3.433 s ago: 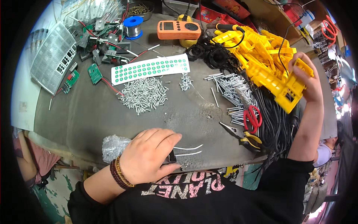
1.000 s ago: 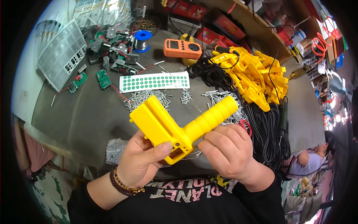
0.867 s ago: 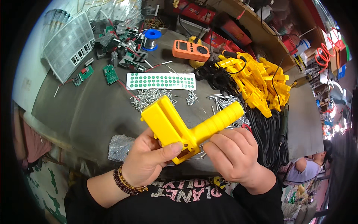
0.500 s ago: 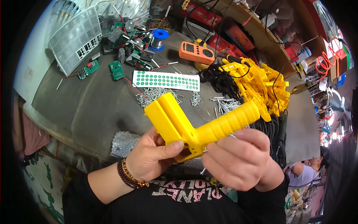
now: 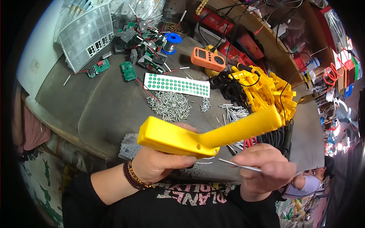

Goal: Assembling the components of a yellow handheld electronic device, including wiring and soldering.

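My left hand [image 5: 161,163] grips a yellow plastic housing [image 5: 171,136] with a ribbed handle that slants up to the right. Small round holes mark its side near the handle's base. Two pale wire-like pieces [image 5: 205,162] show just beneath its lower edge. Right of the housing and apart from it, my right hand [image 5: 268,171] is closed on a thin pointed metal tool [image 5: 240,165], its tip toward the housing. The tool's exact kind is unclear, and the housing's underside is hidden.
Beyond the housing lie a heap of screws [image 5: 169,107] and a sheet of green dot stickers [image 5: 176,85]. Circuit boards [image 5: 128,71], a solder spool [image 5: 171,43] and an orange meter [image 5: 208,59] stand farther back. Yellow plastic parts [image 5: 268,89] pile up at right, near black cables [image 5: 272,138].
The housing has turned in my left hand, with its open side now away from view. My right hand has drawn off the housing to the right, bringing the metal tool into clear sight.
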